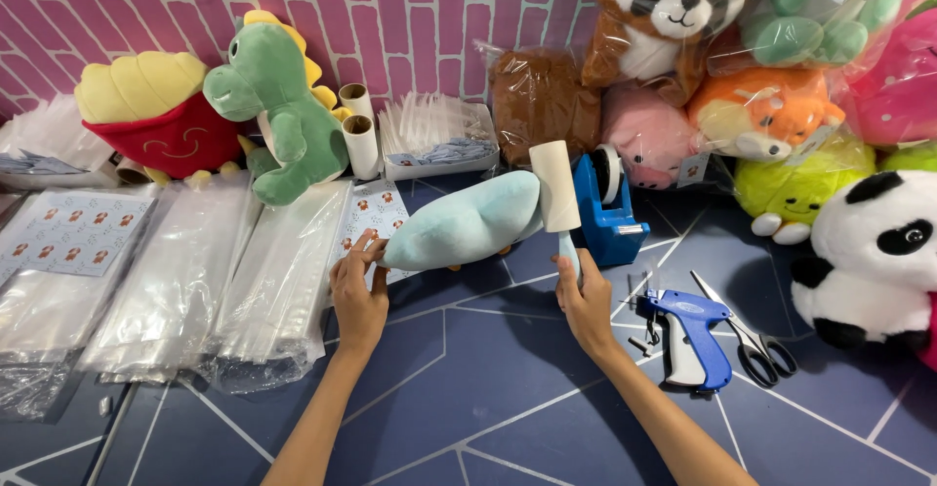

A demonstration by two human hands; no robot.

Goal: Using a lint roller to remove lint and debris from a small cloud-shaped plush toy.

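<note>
Stacks of clear bags (185, 281) lie left on the counter (508, 398). Left hand (358, 286) pinches the end of a pale blue plush (467, 222), apparently steadying it. Right hand (584, 301) is closed around the handle of a lint roller (556, 193), its roll against the plush. Tagging gun (693, 335) and scissors (747, 335) lie right, within reach.

I am seeing, left of the green dinosaur plush (278, 105), flat stacks of clear plastic bags (176, 281) lying side by side, and further left a white sticker sheet (73, 232) dotted with small orange figures. A second sticker sheet (376, 215) is lying just right of the dinosaur. Behind that, a shallow tray of clear sleeves (434, 135) is resting against the wall. Far right of the dinosaur, bagged plush toys (761, 57) are sitting wrapped in clear film, small white hang tags (695, 169) dangling from two.
</note>
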